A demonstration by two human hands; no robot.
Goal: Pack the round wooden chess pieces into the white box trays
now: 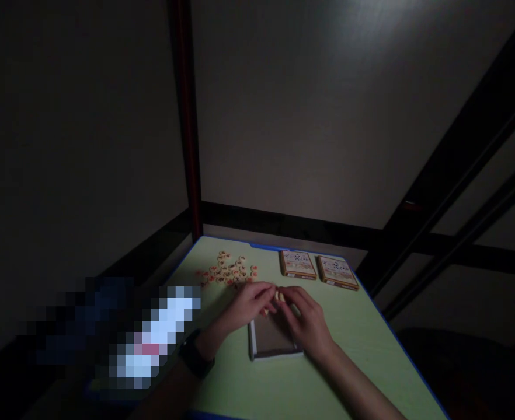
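Note:
Both hands meet over the far end of an open shallow box (277,353) with white walls and a brownish inside. My right hand (309,322) is closed, its thumb and fingers around a few pale round Chinese chess pieces (279,296). Close against it, my left hand (249,304) has its fingers pinched at the same pieces; another pale piece shows beneath its fingertips. Beyond the left hand, several Chinese chess pieces (228,271) with red or dark characters lie scattered on the table.
Two flat printed boxes (299,264) lie side by side at the far right of the light green table (354,356), which has a blue edge. A pixelated bright patch (156,338) covers the left side. Walls stand behind, and the room is dim.

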